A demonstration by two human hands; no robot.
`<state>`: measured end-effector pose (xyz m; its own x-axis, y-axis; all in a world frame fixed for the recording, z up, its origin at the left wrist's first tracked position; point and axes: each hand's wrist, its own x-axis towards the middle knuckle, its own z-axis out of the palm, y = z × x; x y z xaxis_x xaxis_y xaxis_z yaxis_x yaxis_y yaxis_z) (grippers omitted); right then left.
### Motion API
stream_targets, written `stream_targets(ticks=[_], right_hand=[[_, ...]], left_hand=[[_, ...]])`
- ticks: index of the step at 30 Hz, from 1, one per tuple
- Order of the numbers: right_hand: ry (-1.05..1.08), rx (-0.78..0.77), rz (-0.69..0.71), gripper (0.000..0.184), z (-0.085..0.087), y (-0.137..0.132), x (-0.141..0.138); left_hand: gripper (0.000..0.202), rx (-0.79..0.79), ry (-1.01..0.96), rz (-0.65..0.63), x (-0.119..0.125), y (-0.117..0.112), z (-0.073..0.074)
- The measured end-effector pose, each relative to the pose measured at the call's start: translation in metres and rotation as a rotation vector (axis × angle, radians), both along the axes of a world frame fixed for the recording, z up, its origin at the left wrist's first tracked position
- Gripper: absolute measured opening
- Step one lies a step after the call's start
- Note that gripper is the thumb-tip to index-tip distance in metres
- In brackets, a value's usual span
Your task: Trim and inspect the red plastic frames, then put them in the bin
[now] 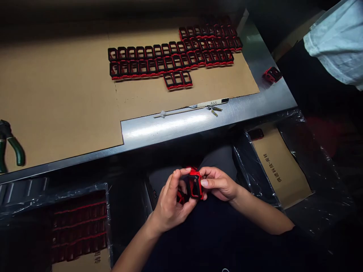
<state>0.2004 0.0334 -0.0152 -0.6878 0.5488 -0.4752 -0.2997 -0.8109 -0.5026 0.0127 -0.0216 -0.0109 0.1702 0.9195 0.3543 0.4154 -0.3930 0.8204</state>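
Note:
A small red-and-black plastic frame (194,186) is held over my lap, its rectangular opening turned up toward me. My left hand (173,206) grips its left side between thumb and fingers. A second red-and-black part (181,197) shows partly inside my left palm, mostly covered by the fingers. On the frame's right side, my right hand (219,184) pinches the edge, with the thumb lying along the rim. Rows of similar frames (149,66) stand on the cardboard sheet (65,90) ahead of my hands.
A pen-like knife marked A55 (212,102) and a thin rod (181,111) lie near the metal table's edge (150,130). Green-handled pliers (17,149) rest at left. Plastic-lined boxes stand both sides, one holding frames (81,223), another cardboard (280,170). One frame (272,74) sits far right, near a person's sleeve (337,41).

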Motion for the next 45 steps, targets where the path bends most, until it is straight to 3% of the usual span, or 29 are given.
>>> stream_targets(ticks=[7, 14, 21, 30, 32, 34, 37, 39, 42, 45], right_hand=[[0.02, -0.047, -0.012, 0.039, -0.009, -0.001, 0.0], [-0.037, -0.029, -0.037, 0.036, -0.001, 0.002, -0.005], [-0.089, 0.039, -0.043, 0.035, 0.003, 0.003, -0.008], [-0.182, 0.131, -0.005, 0.034, 0.005, 0.001, -0.011], [-0.234, 0.236, 0.031, 0.034, 0.005, 0.007, -0.009], [-0.403, 0.46, -0.019, 0.03, 0.005, 0.024, -0.003], [-0.909, 0.966, -0.307, 0.025, 0.006, 0.071, 0.013], [-1.243, 1.223, -0.402, 0.033, 0.006, 0.108, 0.023], [-1.574, 1.321, -0.333, 0.046, 0.003, 0.154, 0.032], [-1.679, 1.275, -0.247, 0.033, 0.001, 0.175, 0.031]], left_hand=[[0.098, -0.165, -0.095, -0.023, 0.001, -0.002, -0.002], [0.095, -0.329, -0.149, -0.033, 0.001, -0.002, -0.006], [0.085, -0.37, -0.098, -0.049, -0.003, 0.001, -0.005], [0.073, -0.529, -0.385, -0.064, -0.003, -0.002, -0.016], [0.073, -0.579, -0.489, -0.052, -0.003, -0.003, -0.018], [0.073, -0.629, -0.59, -0.025, -0.005, -0.003, -0.018], [0.072, -0.656, -0.719, 0.016, -0.009, -0.001, -0.014], [0.071, -0.646, -0.79, 0.036, -0.011, 0.0, -0.012], [0.073, -0.62, -0.843, 0.053, -0.009, 0.0, -0.011], [0.082, -0.553, -0.842, 0.057, -0.005, -0.002, -0.013]])
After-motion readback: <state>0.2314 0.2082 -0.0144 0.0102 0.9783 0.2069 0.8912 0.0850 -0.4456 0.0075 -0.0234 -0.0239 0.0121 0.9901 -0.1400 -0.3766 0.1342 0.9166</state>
